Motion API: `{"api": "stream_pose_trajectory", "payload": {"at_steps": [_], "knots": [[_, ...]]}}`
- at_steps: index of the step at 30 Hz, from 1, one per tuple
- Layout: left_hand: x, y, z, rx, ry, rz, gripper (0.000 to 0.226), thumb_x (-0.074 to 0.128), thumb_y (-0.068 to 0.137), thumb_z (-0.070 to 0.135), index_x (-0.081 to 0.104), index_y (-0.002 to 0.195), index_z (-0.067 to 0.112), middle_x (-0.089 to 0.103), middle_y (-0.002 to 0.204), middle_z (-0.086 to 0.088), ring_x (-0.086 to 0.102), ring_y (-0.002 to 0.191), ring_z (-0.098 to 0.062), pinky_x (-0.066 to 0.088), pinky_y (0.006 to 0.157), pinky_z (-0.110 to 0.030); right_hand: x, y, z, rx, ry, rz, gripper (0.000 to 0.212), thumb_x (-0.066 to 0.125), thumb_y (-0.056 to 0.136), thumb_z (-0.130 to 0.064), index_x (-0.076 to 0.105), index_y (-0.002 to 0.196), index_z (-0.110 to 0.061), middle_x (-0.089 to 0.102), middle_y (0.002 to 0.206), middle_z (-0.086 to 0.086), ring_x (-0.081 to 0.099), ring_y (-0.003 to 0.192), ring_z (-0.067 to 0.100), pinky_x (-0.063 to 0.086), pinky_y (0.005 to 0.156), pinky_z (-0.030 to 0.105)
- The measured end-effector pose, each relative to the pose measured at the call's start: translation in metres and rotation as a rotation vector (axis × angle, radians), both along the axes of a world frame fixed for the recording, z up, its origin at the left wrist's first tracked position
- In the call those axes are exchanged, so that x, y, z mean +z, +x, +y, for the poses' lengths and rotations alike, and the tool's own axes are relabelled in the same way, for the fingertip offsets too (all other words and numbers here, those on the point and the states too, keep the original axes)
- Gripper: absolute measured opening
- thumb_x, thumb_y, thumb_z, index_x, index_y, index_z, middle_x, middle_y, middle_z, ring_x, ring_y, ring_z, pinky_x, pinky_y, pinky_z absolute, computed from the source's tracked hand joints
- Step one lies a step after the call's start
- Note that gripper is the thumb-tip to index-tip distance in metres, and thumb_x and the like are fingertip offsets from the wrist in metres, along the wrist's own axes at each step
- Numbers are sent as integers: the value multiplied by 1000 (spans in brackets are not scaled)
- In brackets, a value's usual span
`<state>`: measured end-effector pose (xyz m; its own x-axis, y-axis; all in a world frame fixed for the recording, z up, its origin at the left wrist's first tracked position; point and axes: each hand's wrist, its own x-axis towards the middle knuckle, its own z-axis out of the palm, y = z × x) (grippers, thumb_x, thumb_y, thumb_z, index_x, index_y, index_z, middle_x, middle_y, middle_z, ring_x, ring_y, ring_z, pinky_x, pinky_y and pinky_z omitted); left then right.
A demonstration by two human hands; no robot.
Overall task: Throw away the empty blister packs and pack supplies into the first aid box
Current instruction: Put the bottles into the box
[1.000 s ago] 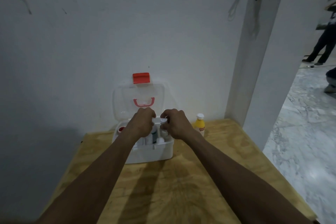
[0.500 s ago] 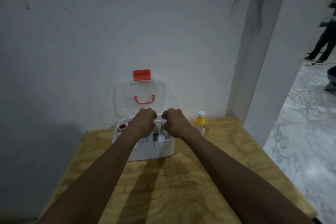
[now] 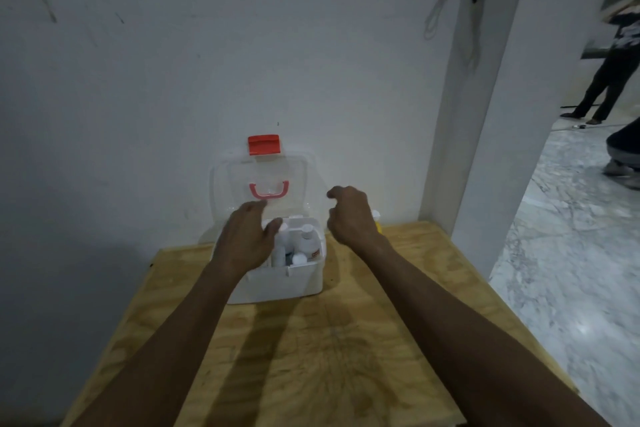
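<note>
A white first aid box point(image 3: 284, 282) stands open at the back of the wooden table point(image 3: 311, 357). Its clear lid point(image 3: 259, 184), with a pink handle and a red latch, leans against the wall. Several white bottles point(image 3: 307, 243) stand upright inside the box. My left hand point(image 3: 247, 239) hovers over the box's left part with relaxed fingers and holds nothing. My right hand point(image 3: 348, 215) is raised to the right of the box, fingers loosely curled and empty. A yellow bottle point(image 3: 378, 224) is mostly hidden behind my right hand.
A white pillar point(image 3: 485, 114) rises at the table's back right corner. Beyond it is marble floor point(image 3: 571, 270), where two people's legs show far right. The table's right edge runs close to my right forearm.
Both hands were close together, gripping something over the middle of the box. They have let go and moved apart, the right hand rising toward the right.
</note>
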<state>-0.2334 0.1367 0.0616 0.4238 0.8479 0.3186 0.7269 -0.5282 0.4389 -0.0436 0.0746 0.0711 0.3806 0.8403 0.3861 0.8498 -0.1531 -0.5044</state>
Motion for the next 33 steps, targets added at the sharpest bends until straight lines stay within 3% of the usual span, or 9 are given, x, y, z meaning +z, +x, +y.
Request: {"api": "stream_pose_trajectory", "payload": {"at_steps": [3,6,10,15,21,27,33], "knots": [[-17,-24,0,175,27,5,62,39,97,49,38,145,10,41,150,-16,37,138,-34,31,114,-51,-5,20,-9,-138,-50,-53,40,55,84,3,58,123,-2,57,120,20,50,116,39,49,92,45],[-36,-41,0,250,-2,71,64,30,95,58,40,140,13,44,146,-14,39,136,-34,33,110,-57,-16,37,-13,-158,-177,-55,30,51,82,0,58,110,-1,60,113,20,56,110,39,49,89,40],[-50,-46,-2,231,-79,62,74,16,90,69,39,136,15,46,142,-12,45,130,-33,37,105,-57,-27,44,-14,-161,-224,-29,28,47,84,5,57,109,-1,59,116,22,56,110,37,47,83,36],[-57,-44,-2,222,-136,25,84,16,90,70,22,150,12,25,159,-12,28,145,-32,27,116,-54,-28,42,-11,-183,-198,-44,33,47,88,7,58,119,0,58,120,18,58,108,33,48,84,35],[-63,-45,-1,204,-129,9,84,14,91,68,19,152,11,18,162,-10,16,149,-27,21,119,-51,11,35,-3,-133,-84,-91,25,56,86,1,67,109,3,67,112,20,65,100,34,49,77,31],[-63,-44,-1,203,-123,22,81,15,92,66,17,152,12,15,163,-10,14,150,-27,18,120,-51,76,3,16,17,103,-136,30,59,91,-6,65,120,-1,64,123,18,60,113,32,51,93,40],[-64,-44,1,214,-124,32,79,17,93,65,17,152,13,16,163,-8,16,149,-27,20,119,-52,70,-26,39,139,53,-143,31,61,89,-7,65,119,-1,63,123,17,60,112,31,52,93,39]]}}
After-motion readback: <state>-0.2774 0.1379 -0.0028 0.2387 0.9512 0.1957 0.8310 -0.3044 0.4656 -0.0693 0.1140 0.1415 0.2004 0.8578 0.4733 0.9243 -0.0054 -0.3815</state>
